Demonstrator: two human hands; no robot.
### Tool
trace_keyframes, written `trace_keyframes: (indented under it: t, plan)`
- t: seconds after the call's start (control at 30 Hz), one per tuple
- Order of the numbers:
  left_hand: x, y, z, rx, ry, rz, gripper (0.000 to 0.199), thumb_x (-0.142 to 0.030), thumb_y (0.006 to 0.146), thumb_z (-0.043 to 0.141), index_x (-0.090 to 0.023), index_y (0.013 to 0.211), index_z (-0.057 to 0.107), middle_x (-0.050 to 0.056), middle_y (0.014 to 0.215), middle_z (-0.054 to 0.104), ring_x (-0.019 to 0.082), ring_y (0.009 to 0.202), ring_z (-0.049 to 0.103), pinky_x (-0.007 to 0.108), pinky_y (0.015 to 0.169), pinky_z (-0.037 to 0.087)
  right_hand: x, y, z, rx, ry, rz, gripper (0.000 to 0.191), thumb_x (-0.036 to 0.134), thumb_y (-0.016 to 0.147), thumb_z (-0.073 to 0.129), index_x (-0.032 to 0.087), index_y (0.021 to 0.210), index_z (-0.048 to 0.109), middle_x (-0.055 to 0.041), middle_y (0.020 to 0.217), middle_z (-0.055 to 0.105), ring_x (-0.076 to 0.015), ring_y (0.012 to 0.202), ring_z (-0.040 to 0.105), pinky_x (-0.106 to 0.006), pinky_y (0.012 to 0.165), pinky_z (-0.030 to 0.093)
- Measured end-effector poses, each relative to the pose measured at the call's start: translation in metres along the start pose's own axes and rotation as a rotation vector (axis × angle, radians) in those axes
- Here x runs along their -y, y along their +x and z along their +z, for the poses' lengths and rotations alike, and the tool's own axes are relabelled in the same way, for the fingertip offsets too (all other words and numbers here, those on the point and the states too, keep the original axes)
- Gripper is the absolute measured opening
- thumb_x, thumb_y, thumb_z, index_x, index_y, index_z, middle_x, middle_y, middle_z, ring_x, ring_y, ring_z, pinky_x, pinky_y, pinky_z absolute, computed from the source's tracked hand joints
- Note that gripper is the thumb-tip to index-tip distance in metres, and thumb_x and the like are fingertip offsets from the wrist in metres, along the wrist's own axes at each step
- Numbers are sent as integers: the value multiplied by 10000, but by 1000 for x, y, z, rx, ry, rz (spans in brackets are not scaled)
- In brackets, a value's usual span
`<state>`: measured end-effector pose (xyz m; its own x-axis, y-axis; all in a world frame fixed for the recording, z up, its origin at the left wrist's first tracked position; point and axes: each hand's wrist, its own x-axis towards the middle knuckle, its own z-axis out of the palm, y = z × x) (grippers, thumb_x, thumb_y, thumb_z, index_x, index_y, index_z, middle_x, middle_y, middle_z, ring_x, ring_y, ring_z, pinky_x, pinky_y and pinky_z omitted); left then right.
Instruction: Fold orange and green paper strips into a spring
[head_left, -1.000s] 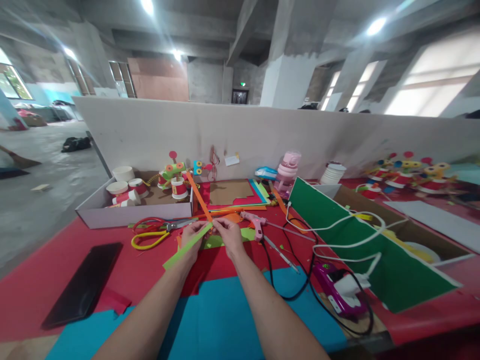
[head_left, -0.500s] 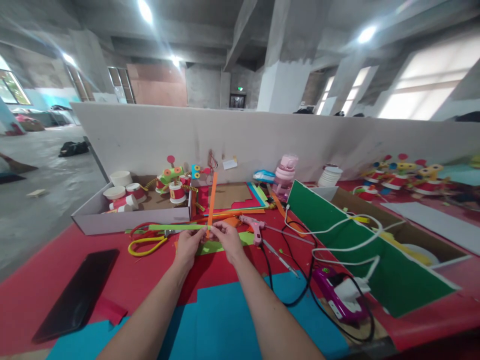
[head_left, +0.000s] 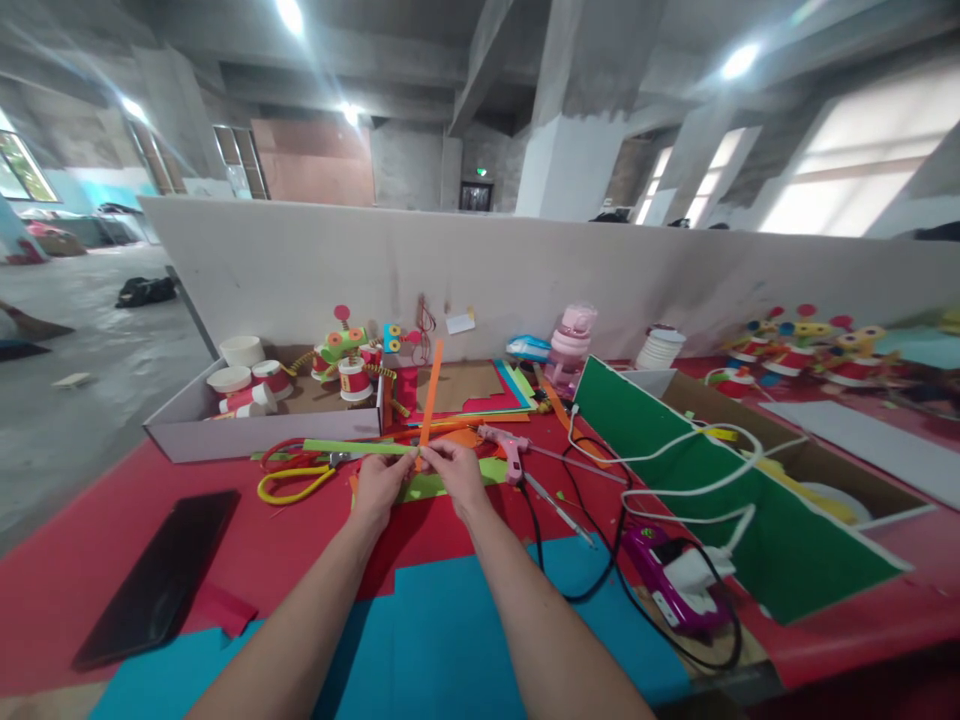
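At the middle of the table, a green paper strip (head_left: 349, 447) and an orange paper strip (head_left: 431, 392) meet at an angle. My left hand (head_left: 382, 485) pinches them at the joint from the left, and the green strip reaches out leftward above it. From the right, my right hand (head_left: 456, 474) pinches the same joint, with the orange strip rising upright and leaning slightly right. My fingertips cover the crossing point. Below the hands lies green paper (head_left: 491, 470). A pink glue gun (head_left: 511, 450) rests just right of my right hand, and yellow-handled scissors (head_left: 296, 487) lie to the left.
A white box (head_left: 262, 440) holds paper cups and a paper-cup figure. A black phone-like slab (head_left: 157, 575) lies at left. Blue sheets (head_left: 465, 630) cover the front. At right are a purple power strip (head_left: 675, 585), cables, a knife-like tool (head_left: 559, 510) and a green-sided box (head_left: 720, 500).
The strips stay pinched at their joint. The orange strip's top has tilted a little to the right, and the green strip's left end has risen slightly.
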<state>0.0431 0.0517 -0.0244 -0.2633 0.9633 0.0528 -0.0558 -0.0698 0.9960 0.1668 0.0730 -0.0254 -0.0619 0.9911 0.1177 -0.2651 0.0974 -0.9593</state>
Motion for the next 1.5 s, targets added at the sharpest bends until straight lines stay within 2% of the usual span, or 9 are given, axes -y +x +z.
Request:
trace_keyframes:
  t: [0.23, 0.43, 0.67, 0.9, 1.0, 1.17, 1.3, 1.4, 1.5]
  plan:
    - [-4, -2, 0, -4, 14, -11, 344, -435, 626, 755, -187, 473, 572, -19, 458, 526, 102, 452, 417, 244, 492, 280, -1, 2, -5, 84, 27, 29, 315, 426, 589, 801, 161, 740, 722, 11, 633, 660, -128, 566, 587, -275, 639, 508]
    - [-2, -1, 0, -24, -1, -9, 370, -461, 595, 785, -174, 491, 577, -20, 466, 532, 96, 460, 428, 237, 483, 291, -5, 4, -5, 7, -12, 22, 328, 424, 565, 813, 165, 734, 703, 9, 661, 661, -132, 578, 585, -282, 635, 505]
    - [-2, 2, 0, -47, -215, 1, 413, -489, 524, 845, -145, 548, 617, -7, 501, 572, 91, 469, 472, 231, 498, 366, -1, 8, -13, -14, -53, -14, 294, 427, 614, 769, 179, 709, 643, 36, 594, 590, -120, 547, 543, -261, 586, 470]
    - [-7, 3, -5, -87, -291, 84, 400, -461, 623, 815, -151, 553, 572, -15, 507, 573, 78, 469, 479, 217, 498, 365, 0, 16, -26, -42, -82, 3, 316, 433, 570, 785, 180, 654, 615, 43, 589, 573, -105, 523, 511, -248, 544, 452]
    - [-8, 3, -6, -96, -349, 97, 390, -491, 664, 783, -161, 639, 577, -23, 544, 592, 77, 470, 492, 209, 492, 364, -2, 16, -24, -85, 12, 20, 326, 421, 549, 807, 176, 678, 636, 43, 600, 596, -97, 522, 529, -240, 557, 470]
    - [-6, 1, -2, 21, -298, 34, 432, -495, 625, 809, -159, 844, 647, -23, 642, 623, 71, 500, 508, 203, 512, 396, -4, 9, -12, -67, 203, 61, 328, 388, 559, 833, 169, 696, 632, 17, 590, 651, -135, 559, 627, -281, 637, 535]
    - [0, 0, 2, 119, -201, 49, 430, -472, 605, 826, -149, 848, 680, -12, 648, 624, 85, 538, 516, 207, 526, 405, -2, 4, -4, 1, 174, 98, 357, 410, 539, 850, 153, 709, 668, -20, 616, 692, -180, 564, 660, -330, 646, 553]
    - [4, 2, 2, 124, -181, 59, 391, -460, 605, 825, -161, 811, 681, -23, 611, 608, 89, 525, 500, 213, 524, 397, 0, 0, 0, 55, 163, 119, 383, 437, 520, 854, 154, 718, 689, -18, 614, 698, -192, 551, 662, -344, 642, 556]
    - [5, 3, 1, 108, -156, 72, 348, -453, 611, 816, -165, 750, 678, -31, 585, 591, 88, 511, 485, 215, 523, 383, 1, -1, 0, 38, 112, 108, 380, 445, 511, 855, 157, 708, 704, -11, 606, 694, -186, 554, 654, -334, 633, 552]
